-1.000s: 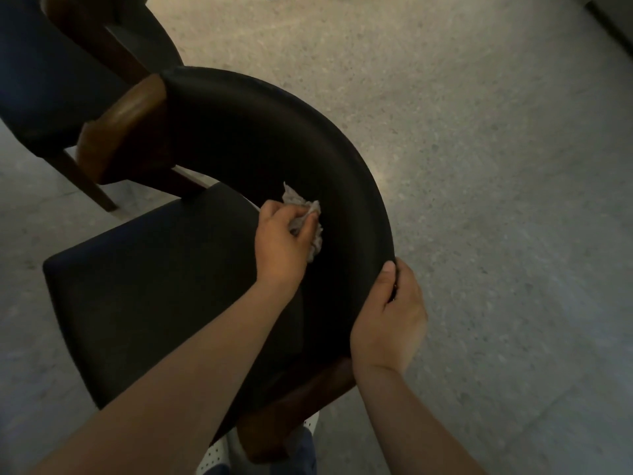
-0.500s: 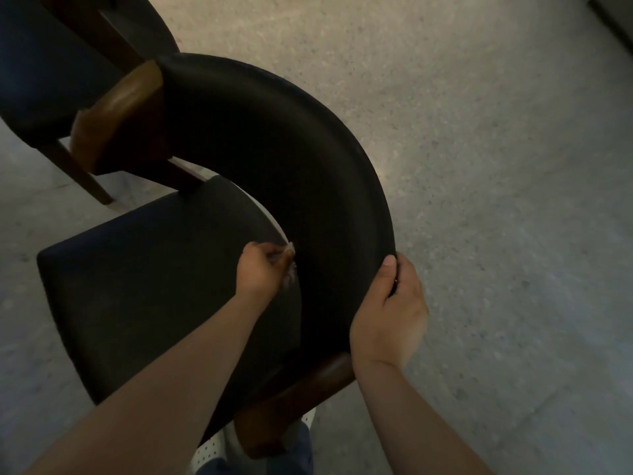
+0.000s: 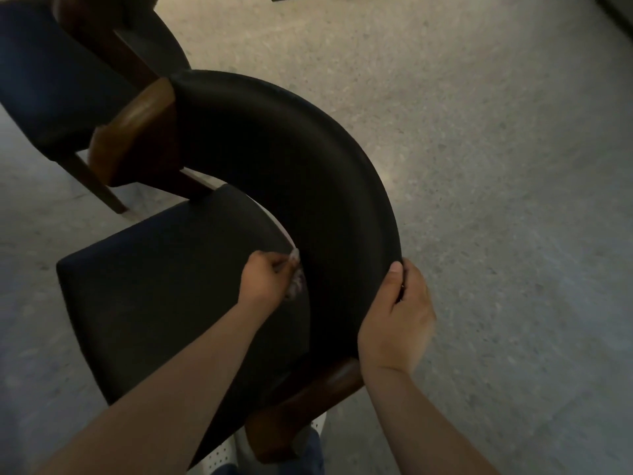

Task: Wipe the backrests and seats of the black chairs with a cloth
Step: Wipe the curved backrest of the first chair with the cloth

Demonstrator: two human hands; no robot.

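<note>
I see left hand (image 3: pixel 263 281), fingers curled round cloth (image 3: pixel 295 274), dropped from mid backrest (image 3: pixel 291 149) to its bottom edge by seat (image 3: pixel 154 286), frame centre; right hand (image 3: pixel 397 320) still clamps backrest rim. My read: backrest pass ending, seat next.

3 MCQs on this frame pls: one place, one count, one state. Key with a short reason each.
1. Where is the cloth?
A. on the floor
B. on the wooden arm end
C. low on the inner face of the backrest, near the seat

2. How many chairs show?
A. two
B. one
C. four

3. What is the right hand doing?
A. hanging free
B. gripping the backrest's rim
C. pressing flat on the seat

Key:
1 C: the left hand holds it bunched there.
2 A: the one held, plus a second chair at top left.
3 B: its thumb lies over the rim, with the fingers curled behind.
</note>
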